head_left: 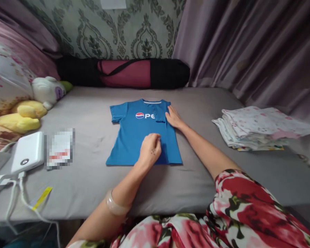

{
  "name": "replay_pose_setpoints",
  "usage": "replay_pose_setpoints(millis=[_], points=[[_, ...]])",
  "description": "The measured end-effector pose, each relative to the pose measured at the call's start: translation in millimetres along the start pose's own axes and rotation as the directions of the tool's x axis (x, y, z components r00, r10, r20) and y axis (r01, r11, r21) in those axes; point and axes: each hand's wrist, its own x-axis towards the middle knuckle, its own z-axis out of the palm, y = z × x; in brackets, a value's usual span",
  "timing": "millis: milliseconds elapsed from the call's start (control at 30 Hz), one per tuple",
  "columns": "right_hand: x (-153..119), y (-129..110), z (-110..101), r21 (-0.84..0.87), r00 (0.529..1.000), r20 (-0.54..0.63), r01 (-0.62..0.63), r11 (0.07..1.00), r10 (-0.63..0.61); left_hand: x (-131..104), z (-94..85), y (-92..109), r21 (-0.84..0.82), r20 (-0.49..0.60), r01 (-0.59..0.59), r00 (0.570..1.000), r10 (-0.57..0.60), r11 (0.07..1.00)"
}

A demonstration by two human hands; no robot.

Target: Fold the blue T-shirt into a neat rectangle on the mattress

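Observation:
A blue T-shirt (136, 137) with a round logo and white letters lies front up on the bed, collar towards the wall. Its right side is folded inward, and that sleeve lies over part of the lettering. My right hand (173, 117) rests with fingers stretched along the folded edge near the shoulder. Above the lower middle of the shirt is my left hand (150, 148), its fingers curled closed with no cloth visible in them. A clear bangle (116, 204) circles my left forearm. The left sleeve of the shirt is spread out flat.
Folded patterned cloths (250, 129) are stacked at the right. Along the wall lies a black and maroon long bag (126, 73). At the left are plush toys (48, 90), a white power bank (29, 151) with cables, and a blurred packet (60, 148).

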Motion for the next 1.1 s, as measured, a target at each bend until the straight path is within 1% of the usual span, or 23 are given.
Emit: replay_pose_setpoints(millis=[67,100,233,400,467,633,700,767,800,867,900,933,967,1000,1033,1100], points=[[-36.2,-3.6,3.0,-0.071,0.997,0.044,0.072,0.995,-0.069,1.9,-0.9,-4.3,-0.006,-0.001,0.074,0.997,-0.074,0.997],[-53.7,-6.0,4.0,-0.095,0.995,0.065,0.077,0.993,-0.071,2.3,-1.1,-5.1,-0.016,0.011,0.101,0.995,-0.101,0.995],[-111.9,-17.4,3.4,-0.149,0.989,0.115,0.106,0.983,-0.089,2.6,-0.2,-4.1,-0.051,0.046,0.138,0.99,-0.135,0.989],[-163.8,-32.6,-3.7,-0.144,0.983,0.15,0.132,0.981,-0.11,2.5,0.6,-3.6,-0.043,0.049,0.146,0.988,-0.144,0.988],[-183.7,-38.9,-5.7,-0.146,0.98,0.148,0.155,0.977,-0.134,2.3,1.1,-4.3,-0.036,0.043,0.135,0.99,-0.133,0.99],[-235.0,-54.5,-6.4,-0.206,0.977,0.068,0.21,0.956,-0.2,1.4,4.7,-7.2,0.004,0.012,0.091,0.996,-0.091,0.996],[-248.2,-59.1,-11.0,-0.26,0.972,0.044,0.235,0.937,-0.231,1.1,6.5,-8.6,0.014,0.006,0.075,0.997,-0.075,0.997],[-249.4,-61.8,-20.9,-0.296,0.962,0.06,0.272,0.916,-0.267,1.0,7.9,-9.6,0.012,0.001,0.072,0.997,-0.072,0.997],[-244.4,-62.5,-26.9,-0.297,0.958,0.08,0.287,0.911,-0.276,1.0,8.4,-9.9,0.009,0.001,0.075,0.997,-0.075,0.997],[-224.1,-62.3,-36.9,-0.269,0.956,0.108,0.293,0.917,-0.273,1.1,8.7,-9.9,0.001,0.0,0.083,0.997,-0.083,0.997],[-210.3,-61.5,-39.1,-0.249,0.959,0.102,0.281,0.927,-0.264,1.3,8.3,-9.7,-0.004,-0.001,0.085,0.996,-0.085,0.996],[-195.4,-60.3,-38.7,-0.233,0.963,0.069,0.271,0.934,-0.262,1.5,7.7,-9.4,-0.008,-0.002,0.087,0.996,-0.087,0.996],[-180.7,-58.7,-35.6,-0.228,0.964,0.014,0.263,0.938,-0.266,1.8,6.8,-9.1,-0.01,-0.003,0.09,0.996,-0.09,0.996],[-167.3,-56.8,-30.1,-0.231,0.962,-0.011,0.264,0.936,-0.274,2.2,5.7,-8.8,-0.011,-0.004,0.095,0.995,-0.095,0.995],[-156.0,-54.7,-22.9,-0.233,0.96,-0.005,0.272,0.934,-0.281,2.7,4.6,-8.6,-0.011,-0.008,0.104,0.995,-0.104,0.995],[-141.2,-50.6,-6.7,-0.228,0.958,0.061,0.286,0.931,-0.279,3.5,2.8,-8.5,-0.013,-0.022,0.122,0.992,-0.123,0.992]])
